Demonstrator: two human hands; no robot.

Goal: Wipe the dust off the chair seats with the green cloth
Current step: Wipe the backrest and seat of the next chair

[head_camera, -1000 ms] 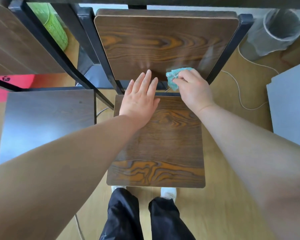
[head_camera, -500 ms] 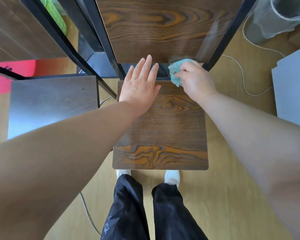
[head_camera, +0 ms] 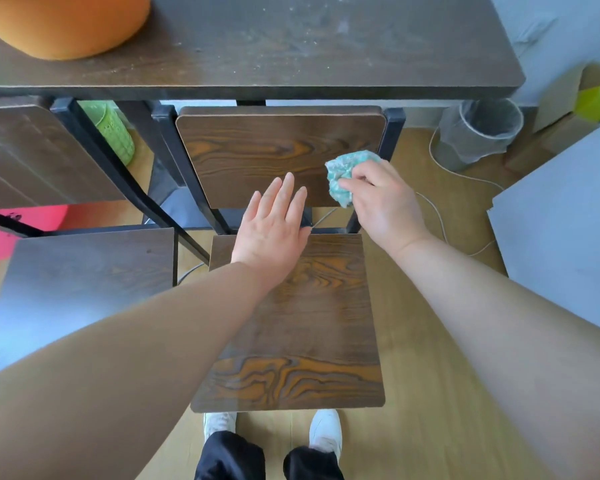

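Observation:
A wood-grain chair stands straight in front of me, its seat (head_camera: 302,327) below my arms and its backrest (head_camera: 257,150) beyond my hands. My right hand (head_camera: 381,206) grips the crumpled green cloth (head_camera: 343,174) against the right part of the backrest. My left hand (head_camera: 274,230) hovers flat with straight fingers over the back edge of the seat, fingertips in front of the backrest's lower edge. A second, darker chair seat (head_camera: 84,271) sits to the left, with its backrest (head_camera: 32,150) behind it.
A dusty dark table (head_camera: 326,46) runs across the top with an orange object (head_camera: 66,22) on it. A lined waste bin (head_camera: 478,133) and a white cable (head_camera: 440,209) lie on the floor at right, beside a grey panel (head_camera: 561,237). My shoes (head_camera: 326,431) touch the seat's front.
My view has tilted up, bringing the table into sight. My right hand with the cloth has lifted from the seat's back edge up onto the backrest; my left hand stays flat nearby.

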